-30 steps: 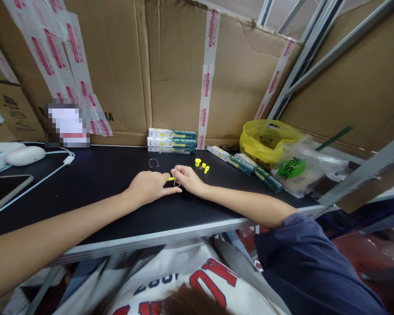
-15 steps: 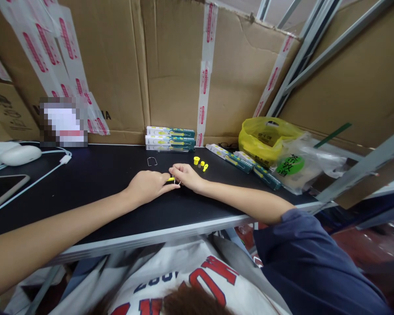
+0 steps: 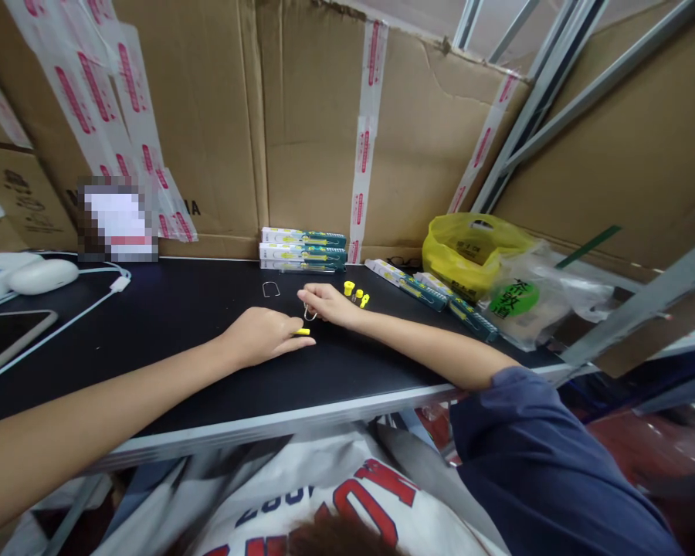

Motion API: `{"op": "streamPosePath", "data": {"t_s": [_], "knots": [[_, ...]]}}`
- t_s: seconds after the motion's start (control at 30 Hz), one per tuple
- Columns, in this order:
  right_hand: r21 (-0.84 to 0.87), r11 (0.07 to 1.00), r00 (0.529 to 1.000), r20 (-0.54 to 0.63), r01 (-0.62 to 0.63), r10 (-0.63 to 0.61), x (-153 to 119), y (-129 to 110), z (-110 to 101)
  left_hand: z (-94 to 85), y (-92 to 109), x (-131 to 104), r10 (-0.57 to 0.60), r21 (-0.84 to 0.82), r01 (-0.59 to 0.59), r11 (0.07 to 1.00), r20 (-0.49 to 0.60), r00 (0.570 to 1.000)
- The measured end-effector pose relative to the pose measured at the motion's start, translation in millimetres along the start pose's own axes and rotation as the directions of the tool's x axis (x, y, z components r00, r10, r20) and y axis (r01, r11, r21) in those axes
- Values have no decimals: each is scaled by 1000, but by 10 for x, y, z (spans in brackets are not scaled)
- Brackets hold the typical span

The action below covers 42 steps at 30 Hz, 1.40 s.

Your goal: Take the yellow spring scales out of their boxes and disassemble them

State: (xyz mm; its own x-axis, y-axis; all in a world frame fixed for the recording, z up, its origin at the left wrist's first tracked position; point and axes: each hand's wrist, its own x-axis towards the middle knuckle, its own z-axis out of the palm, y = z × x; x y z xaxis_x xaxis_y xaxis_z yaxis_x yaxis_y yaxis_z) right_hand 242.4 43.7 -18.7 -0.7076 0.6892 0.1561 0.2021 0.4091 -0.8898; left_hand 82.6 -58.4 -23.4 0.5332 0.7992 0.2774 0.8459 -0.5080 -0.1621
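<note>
My left hand (image 3: 265,337) is closed around a slim yellow plastic piece (image 3: 303,331), and only its end shows past the thumb and fingers. Close by, my right hand (image 3: 330,304) pinches a small bent metal wire (image 3: 309,313) that hangs below the fingertips. The wire and the yellow piece are apart. A U-shaped wire (image 3: 271,289) lies on the black tabletop (image 3: 208,301) beyond my left hand. Just past my right wrist lie several small yellow plastic parts (image 3: 349,289).
Printed slim boxes (image 3: 303,249) are stacked against the cardboard (image 3: 306,116) at the back. More such boxes (image 3: 406,283) lie at right, beside a yellow plastic bag (image 3: 466,251) and a clear bag (image 3: 521,309). A phone (image 3: 15,344) and white cables (image 3: 119,284) are at left.
My hands have moved apart slightly: the left one is lower, the right one a little higher with the wire. The wire has come away from the yellow piece. The view has shifted slightly.
</note>
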Motion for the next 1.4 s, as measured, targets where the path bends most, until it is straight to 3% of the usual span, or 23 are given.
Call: {"op": "streamPosePath", "data": {"t_s": [0.07, 0.13, 0.3, 0.47, 0.67, 0.83, 0.97, 1.1, 1.27, 1.4], "knots": [[-178, 977, 993, 11, 120, -119, 219, 8, 48, 19, -55, 0, -17, -41, 17, 999, 5, 1000], [-317, 934, 986, 20, 164, -166, 486, 13, 86, 23, -77, -5, -30, -82, 31, 996, 13, 999], [-552, 828, 995, 36, 96, -92, 987, 30, 138, -1, -43, -18, -12, -120, 13, 993, 10, 1000], [-647, 761, 999, 41, 43, -21, 1061, 71, 200, -9, -45, -7, -16, -112, 18, 994, 13, 1000], [-635, 773, 997, -63, -11, -37, 1049, 69, 178, 0, -74, 3, -32, -136, 33, 990, 6, 999], [-511, 847, 982, -27, 145, -185, 782, -16, 66, 37, -118, 12, -73, -189, 66, 980, -31, 997], [-341, 904, 963, 10, 256, -268, 194, -95, -1, 82, -168, 41, -141, -298, 119, 947, -53, 989], [-322, 898, 954, 89, 298, -285, -293, -106, -21, 115, -181, 65, -155, -441, 122, 889, -41, 987], [-417, 845, 942, 143, 336, -304, -333, -4, -36, 119, -199, 59, -137, -558, 75, 826, -70, 988], [-391, 857, 942, 146, 334, -301, -283, 42, -72, 113, -256, 54, -154, -595, 70, 801, -92, 984]]}}
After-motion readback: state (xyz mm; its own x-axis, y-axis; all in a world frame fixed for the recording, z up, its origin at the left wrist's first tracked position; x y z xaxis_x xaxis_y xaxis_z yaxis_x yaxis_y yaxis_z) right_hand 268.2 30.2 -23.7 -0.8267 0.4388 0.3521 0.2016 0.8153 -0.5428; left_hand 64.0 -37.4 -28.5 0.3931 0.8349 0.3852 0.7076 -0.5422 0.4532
